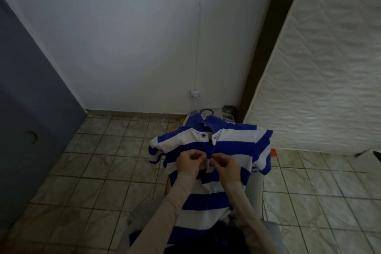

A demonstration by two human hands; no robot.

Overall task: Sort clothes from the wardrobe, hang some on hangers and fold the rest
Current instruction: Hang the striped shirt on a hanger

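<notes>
Both the left hand (190, 160) and right hand (225, 163) pinch the placket of the blue-and-white striped polo shirt (208, 173), just below its collar and the grey hanger hook (206, 111) (apparently buttoning it so it stays hung), above the tiled floor (99, 171).

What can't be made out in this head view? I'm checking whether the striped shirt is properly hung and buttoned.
- Hanger: only the hook shows; the striped shirt covers the rest.
- Lower placket button: hidden by the left hand and right hand, whose grip covers it.
- What the shirt rests on: hidden beneath it.
- Shirt hem: covered by the sleeves near the bottom edge.
- Small box: too blurred to identify.
</notes>
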